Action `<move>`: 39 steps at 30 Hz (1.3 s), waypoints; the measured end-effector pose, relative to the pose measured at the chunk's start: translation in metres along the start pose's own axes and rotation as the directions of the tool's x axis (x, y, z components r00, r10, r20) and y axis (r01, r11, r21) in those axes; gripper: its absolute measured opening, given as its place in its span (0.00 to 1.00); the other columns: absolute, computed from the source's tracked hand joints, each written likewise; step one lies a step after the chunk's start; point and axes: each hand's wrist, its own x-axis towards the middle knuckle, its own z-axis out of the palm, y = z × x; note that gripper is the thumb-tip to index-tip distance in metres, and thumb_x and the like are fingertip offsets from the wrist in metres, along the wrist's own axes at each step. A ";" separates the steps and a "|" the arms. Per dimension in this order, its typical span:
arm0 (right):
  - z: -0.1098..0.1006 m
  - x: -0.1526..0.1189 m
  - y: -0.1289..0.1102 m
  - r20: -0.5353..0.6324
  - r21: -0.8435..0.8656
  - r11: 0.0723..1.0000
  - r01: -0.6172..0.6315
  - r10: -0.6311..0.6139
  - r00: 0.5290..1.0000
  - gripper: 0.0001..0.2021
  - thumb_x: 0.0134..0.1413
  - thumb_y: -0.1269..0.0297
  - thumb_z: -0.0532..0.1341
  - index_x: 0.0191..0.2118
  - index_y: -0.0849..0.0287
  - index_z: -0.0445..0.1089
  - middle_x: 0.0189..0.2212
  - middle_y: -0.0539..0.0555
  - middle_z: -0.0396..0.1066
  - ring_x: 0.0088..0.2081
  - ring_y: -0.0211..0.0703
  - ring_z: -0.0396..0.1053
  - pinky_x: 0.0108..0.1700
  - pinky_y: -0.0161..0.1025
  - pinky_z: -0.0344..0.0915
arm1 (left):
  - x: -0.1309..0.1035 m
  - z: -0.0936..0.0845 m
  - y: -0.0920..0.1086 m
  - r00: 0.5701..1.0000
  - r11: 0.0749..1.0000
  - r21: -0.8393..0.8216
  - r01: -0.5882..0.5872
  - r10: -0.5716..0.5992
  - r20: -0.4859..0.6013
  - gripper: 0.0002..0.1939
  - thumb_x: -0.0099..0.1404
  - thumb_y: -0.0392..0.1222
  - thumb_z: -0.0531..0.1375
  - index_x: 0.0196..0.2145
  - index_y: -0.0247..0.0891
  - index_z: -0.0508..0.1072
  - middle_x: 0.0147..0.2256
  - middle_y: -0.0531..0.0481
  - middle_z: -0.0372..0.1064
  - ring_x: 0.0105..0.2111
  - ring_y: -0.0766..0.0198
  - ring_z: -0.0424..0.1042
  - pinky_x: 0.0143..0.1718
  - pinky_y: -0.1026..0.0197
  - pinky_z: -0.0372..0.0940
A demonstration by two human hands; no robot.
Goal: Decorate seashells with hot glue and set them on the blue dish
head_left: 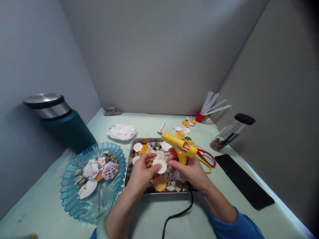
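Pinching one white seashell (pixel 160 165), my left hand (pixel 141 171) is hovering above the metal tray (pixel 171 194) of assorted shells. My right hand (pixel 195 171): closing around one yellow glue gun (pixel 175 141). One blue fluted platter (pixel 99 200), shell-laden, is sitting left of the tray.

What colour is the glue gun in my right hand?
The glue gun in your right hand is yellow; the head view shows it best.

The bottom edge cuts off the black cord (pixel 174 215).
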 end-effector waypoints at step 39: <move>0.007 -0.007 0.002 0.084 -0.077 0.995 -0.070 0.076 0.994 0.07 0.53 0.62 0.65 0.32 0.59 0.69 0.23 0.47 0.67 0.23 0.37 0.65 0.26 0.35 0.64 | -0.011 0.002 0.004 0.999 0.988 -0.154 0.006 -0.011 -0.031 0.19 0.45 0.48 0.70 0.31 0.35 0.70 0.26 0.53 0.72 0.21 0.68 0.69 0.21 0.66 0.67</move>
